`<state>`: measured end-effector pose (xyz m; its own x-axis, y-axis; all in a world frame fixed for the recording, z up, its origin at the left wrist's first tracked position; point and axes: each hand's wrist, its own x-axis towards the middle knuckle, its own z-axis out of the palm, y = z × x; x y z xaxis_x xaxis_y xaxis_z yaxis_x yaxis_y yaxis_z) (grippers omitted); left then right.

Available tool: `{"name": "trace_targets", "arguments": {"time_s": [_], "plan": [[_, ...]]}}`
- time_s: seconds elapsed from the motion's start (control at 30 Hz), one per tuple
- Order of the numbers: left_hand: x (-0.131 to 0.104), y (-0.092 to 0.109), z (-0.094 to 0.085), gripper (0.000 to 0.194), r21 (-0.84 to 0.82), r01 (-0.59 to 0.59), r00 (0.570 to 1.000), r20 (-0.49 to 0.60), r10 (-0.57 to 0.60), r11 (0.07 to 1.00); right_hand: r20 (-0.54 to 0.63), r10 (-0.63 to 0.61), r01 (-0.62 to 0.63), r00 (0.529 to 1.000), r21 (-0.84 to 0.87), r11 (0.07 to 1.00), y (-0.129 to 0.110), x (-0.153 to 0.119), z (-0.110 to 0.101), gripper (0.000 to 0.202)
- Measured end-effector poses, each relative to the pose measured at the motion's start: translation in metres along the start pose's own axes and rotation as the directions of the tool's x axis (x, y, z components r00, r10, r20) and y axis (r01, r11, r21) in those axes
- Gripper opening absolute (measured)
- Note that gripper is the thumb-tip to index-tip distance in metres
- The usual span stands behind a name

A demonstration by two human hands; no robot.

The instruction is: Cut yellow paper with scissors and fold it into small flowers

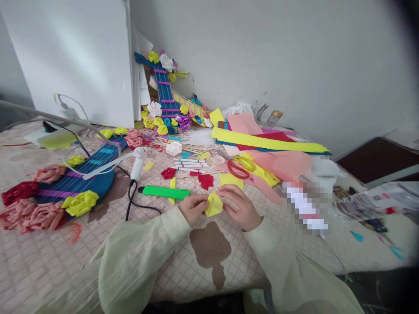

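Note:
My left hand (194,209) pinches a small folded piece of yellow crepe paper (214,205) between thumb and fingers, above the front part of the table. From the other side, my right hand (240,208) has its bent fingers at the paper's upper right edge. Whether the right fingertips grip the paper or only touch it is hard to see. Just left of my left hand lies a bright green box cutter (166,192) over a yellow paper strip (172,185). Red paper pieces (206,181) and a flat yellow paper piece (231,180) lie beyond my hands.
A white hot glue gun (138,164) with a black cord stands left of centre. Blue paper guitars (94,168) with paper flowers lie left and lean at the back. Markers (190,165), red-handled scissors (238,170) and yellow strips (268,143) lie beyond. A plastic bag (376,200) sits right.

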<state>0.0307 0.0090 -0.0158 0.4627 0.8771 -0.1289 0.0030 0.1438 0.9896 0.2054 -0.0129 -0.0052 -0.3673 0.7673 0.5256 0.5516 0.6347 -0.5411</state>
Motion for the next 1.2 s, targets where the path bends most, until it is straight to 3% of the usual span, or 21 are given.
{"name": "trace_targets", "arguments": {"time_s": [0.1, 0.27, 0.37, 0.43, 0.5, 0.57, 0.67, 0.93, 1.2], "plan": [[0.001, 0.002, 0.001, 0.021, 0.028, 0.028, 0.999, 0.018, -0.028, 0.999, -0.013, -0.135, 0.131, 0.991, -0.159, 0.978, 0.006, -0.002, 0.003, 0.030], [0.004, -0.003, 0.001, 0.033, -0.009, 0.029, 1.000, -0.011, -0.030, 1.000, -0.067, -0.192, 0.153, 0.979, -0.379, 0.912, 0.013, -0.005, 0.004, 0.023], [0.005, -0.008, -0.002, 0.032, 0.247, -0.082, 0.992, -0.071, 0.102, 0.966, 0.000, -0.229, 0.201, 0.973, -0.484, 0.852, 0.015, -0.007, 0.005, 0.020], [0.003, -0.009, -0.005, 0.028, 0.494, -0.159, 0.967, -0.098, 0.236, 0.855, 0.045, -0.247, 0.233, 0.968, -0.529, 0.816, 0.016, -0.010, 0.007, 0.019], [0.000, -0.007, -0.007, 0.025, 0.677, -0.254, 0.920, -0.051, 0.388, 0.691, 0.053, -0.253, 0.238, 0.966, -0.568, 0.788, 0.016, -0.012, 0.011, 0.017], [-0.003, -0.007, -0.008, 0.024, 0.767, -0.368, 0.858, 0.062, 0.509, 0.526, 0.047, -0.246, 0.223, 0.968, -0.604, 0.765, 0.015, -0.014, 0.015, 0.015], [-0.004, -0.010, -0.009, 0.026, 0.816, -0.454, 0.801, 0.198, 0.565, 0.357, 0.055, -0.208, 0.196, 0.977, -0.625, 0.756, 0.014, -0.017, 0.020, 0.014], [-0.001, -0.024, -0.010, 0.011, 0.897, -0.401, 0.774, 0.223, 0.592, 0.187, 0.025, -0.106, 0.102, 0.994, -0.556, 0.825, 0.015, -0.021, 0.020, 0.015], [0.001, -0.023, -0.006, 0.011, 0.937, -0.340, 0.751, 0.217, 0.623, 0.084, -0.040, -0.071, 0.032, 0.997, -0.608, 0.793, 0.007, -0.020, 0.023, 0.012]]}}
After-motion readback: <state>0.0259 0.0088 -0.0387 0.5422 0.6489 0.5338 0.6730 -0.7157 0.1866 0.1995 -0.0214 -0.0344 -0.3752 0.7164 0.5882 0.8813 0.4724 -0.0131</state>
